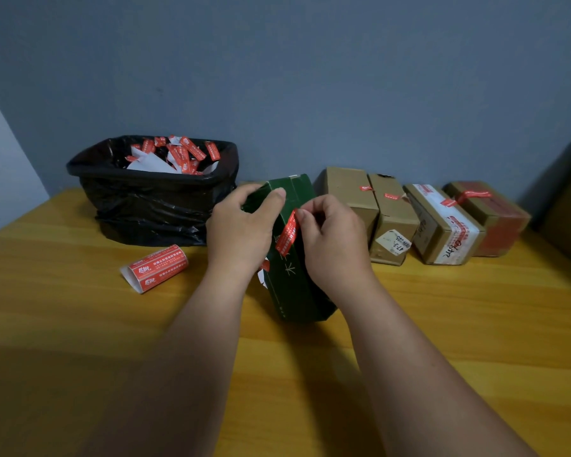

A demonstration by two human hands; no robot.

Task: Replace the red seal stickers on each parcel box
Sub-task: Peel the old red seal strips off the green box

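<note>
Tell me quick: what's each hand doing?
Left hand: grips the dark green cardboard box.
Right hand: pinches the red seal sticker on it.

Both forearms bare, no sleeves/watch/rings visible on left hand (pixel 241 230) or right hand (pixel 335 239).

A long box (pixel 294 285) stands on the table (pixel 475 324) near its middle, between the left hand (pixel 239 229) and the right hand (pixel 333 239). A sticker (pixel 286 237) lies on its upper face. Left of it lies a sticker roll (pixel 155 268). Behind the roll, by the wall, sits a lined bin (pixel 152 192) holding peeled stickers (pixel 178 155). Four parcel boxes (pixel 442 222) line the back edge toward the right corner.
</note>
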